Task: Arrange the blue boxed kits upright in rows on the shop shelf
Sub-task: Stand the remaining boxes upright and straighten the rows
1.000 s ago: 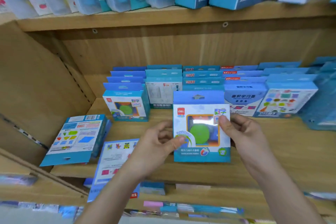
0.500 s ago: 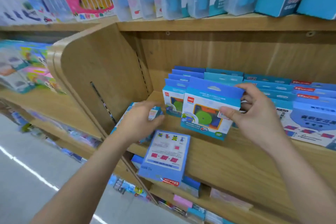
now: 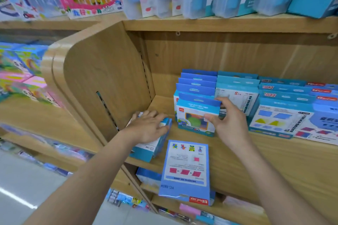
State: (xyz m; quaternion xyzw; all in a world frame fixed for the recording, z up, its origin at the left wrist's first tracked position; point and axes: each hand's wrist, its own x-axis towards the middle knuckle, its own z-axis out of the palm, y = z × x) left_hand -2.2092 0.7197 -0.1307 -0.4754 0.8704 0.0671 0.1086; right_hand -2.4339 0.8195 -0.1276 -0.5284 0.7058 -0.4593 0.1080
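Since half a second ago the green-disc kit [image 3: 195, 120] has gone from tilted in mid-air to upright on the shelf [image 3: 256, 160], at the front of the leftmost row [image 3: 196, 82]. The right hand [image 3: 228, 124] pinches it, thumb on the face and fingers behind the top flap. The left hand [image 3: 148, 128] now lies palm-down on a flat kit [image 3: 146, 150] by the side panel [image 3: 102, 82]; whether it grips, I cannot tell.

Green-disc kit [image 3: 196, 121] stands upright, front of row [image 3: 197, 82]; flat kit [image 3: 148, 149] lies leftward; face-down kit [image 3: 186, 168] overhangs shelf [image 3: 274, 160] edge.
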